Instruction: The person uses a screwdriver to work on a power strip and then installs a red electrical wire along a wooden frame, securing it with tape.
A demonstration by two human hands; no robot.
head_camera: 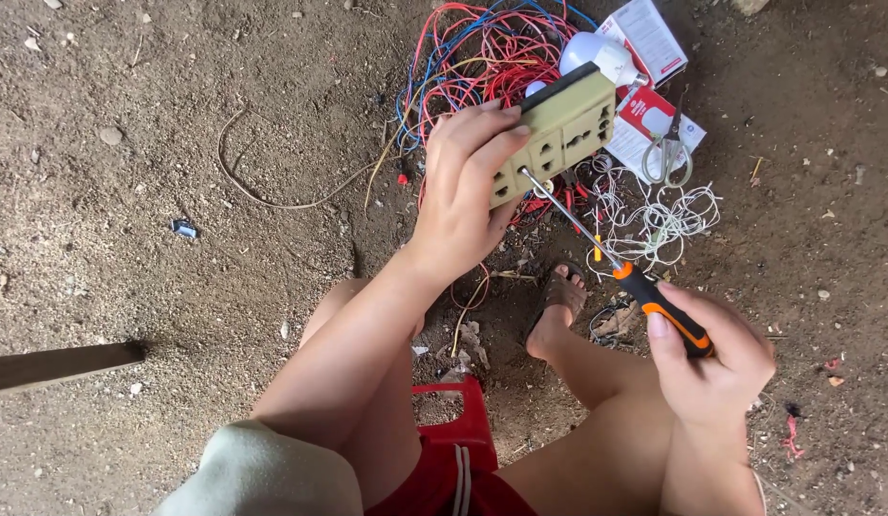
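Observation:
My left hand [463, 186] grips a beige socket board [563, 129] with several outlets, held tilted above the ground. In my right hand [713, 358] is a screwdriver [654, 304] with an orange and black handle. Its metal shaft runs up and left, and the tip touches the lower face of the board near my left fingers. I sit on a red stool [458, 420] with my legs apart; one foot in a sandal [561, 294] rests on the dirt below the board.
A tangle of red, blue and yellow wires [472, 62] lies on the dirt behind the board. A white bulb [597, 53], red and white boxes [649, 33], scissors [668, 153] and coiled white wire [659, 215] lie at upper right. A wooden plank [57, 366] juts in at left.

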